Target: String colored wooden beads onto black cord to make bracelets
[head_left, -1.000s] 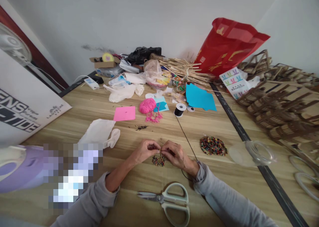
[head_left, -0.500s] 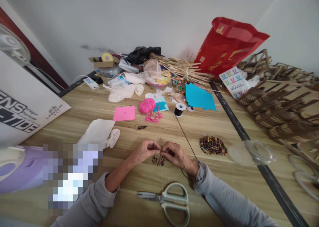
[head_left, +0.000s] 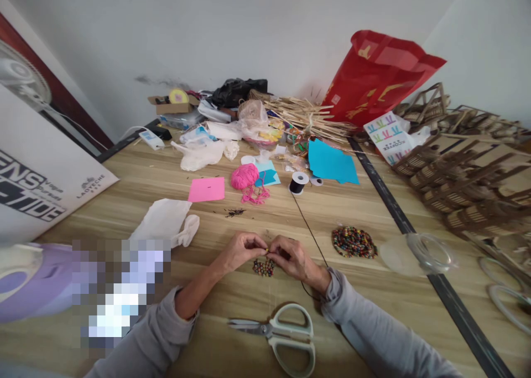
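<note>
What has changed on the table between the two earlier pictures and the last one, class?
Almost nothing. The left hand and right hand stay pinched together over the small beaded piece, with the black cord still running to its spool. The bead pile, scissors and pink yarn lie where they were. Only the view shifts slightly.

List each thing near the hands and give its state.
left hand: pinched shut on a small bead
right hand: fingertips pinched at the same spot
beaded piece: on the table, under the hands
cord: runs from spool to right hand
spool: upright, partly unwound
scissors: closed, lying flat
bead pile: loose heap
plastic jar: on its side, open
</note>
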